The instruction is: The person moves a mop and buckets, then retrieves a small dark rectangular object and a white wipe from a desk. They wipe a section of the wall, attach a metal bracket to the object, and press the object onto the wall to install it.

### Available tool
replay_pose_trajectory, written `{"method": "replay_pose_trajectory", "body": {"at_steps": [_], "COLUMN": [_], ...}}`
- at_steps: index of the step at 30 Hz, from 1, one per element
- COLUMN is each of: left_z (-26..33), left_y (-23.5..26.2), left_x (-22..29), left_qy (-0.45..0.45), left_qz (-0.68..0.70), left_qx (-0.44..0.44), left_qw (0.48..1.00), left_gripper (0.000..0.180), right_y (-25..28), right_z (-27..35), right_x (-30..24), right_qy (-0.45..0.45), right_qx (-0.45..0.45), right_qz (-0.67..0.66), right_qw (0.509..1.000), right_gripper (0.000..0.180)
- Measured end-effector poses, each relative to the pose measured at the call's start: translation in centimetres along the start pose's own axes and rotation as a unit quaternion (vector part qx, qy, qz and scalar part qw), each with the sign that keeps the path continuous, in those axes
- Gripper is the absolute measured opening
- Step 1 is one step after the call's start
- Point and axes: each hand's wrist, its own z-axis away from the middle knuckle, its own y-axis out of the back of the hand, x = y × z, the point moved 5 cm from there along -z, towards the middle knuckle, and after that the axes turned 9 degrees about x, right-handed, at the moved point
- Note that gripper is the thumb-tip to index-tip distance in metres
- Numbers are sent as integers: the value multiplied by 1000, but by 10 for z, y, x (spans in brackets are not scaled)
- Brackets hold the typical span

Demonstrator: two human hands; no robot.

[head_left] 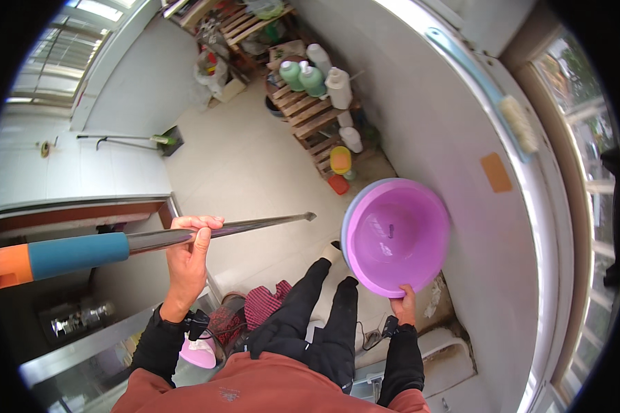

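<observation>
The left hand [188, 258], as I see it from my seat far from the room, wraps its fingers and thumb around the metal part of a long pole [255, 226]; the pole lies slantwise across my view, its blue sleeve [79, 256] and orange end [7, 267] out to the left, its small dark tip [311, 216] to the right, above the pale floor [220, 151]; the right hand [404, 305] pinches the near rim of a big purple basin [393, 237], fingers over the edge, though I cannot tell how the thumb sits beneath; the basin is at the right, its hollow turned toward my camera, close to the grey wall [489, 241]; a light blue rim [353, 205] peeks out along its left side; whether that belongs to a second basin nested behind, I cannot say; beyond, I make out a wooden rack [317, 122] with green pump bottles [313, 82] and a white bottle [339, 89] on it, and a yellow tub [340, 160] and a red tub [338, 184] by its near end; a dustpan [175, 141] stands near the far left wall; a blue-handled brush [472, 79] rests on the ledge at upper right; below the left hand, just beside the dark trousers [296, 303], I see a red checked cloth [265, 305].
</observation>
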Motion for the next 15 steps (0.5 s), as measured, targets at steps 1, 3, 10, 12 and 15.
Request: {"method": "replay_pose_trajectory", "body": {"at_steps": [1, 3, 10, 12, 15], "left_z": [5, 15, 56, 65, 77], "left_y": [11, 32, 100, 117, 140], "left_x": [-7, -24, -62, -61, -56], "left_qy": [7, 28, 45, 42, 33], "left_qz": [-9, -17, -64, -79, -101], "left_qx": [18, 59, 201, 227, 279], "left_qw": [1000, 998, 977, 970, 954], "left_gripper": [8, 8, 12, 13, 14], "right_y": [1, 6, 39, 45, 60], "right_z": [-8, -19, -2, 14, 44], "right_x": [4, 12, 13, 2, -26], "right_qy": [-11, -19, -61, -77, -38], "right_qx": [-1, -8, 71, 114, 213], "right_qz": [-3, 4, 123, 126, 241], "right_qw": [1000, 1000, 988, 982, 946], "right_gripper": [41, 40, 50, 54, 57]}}
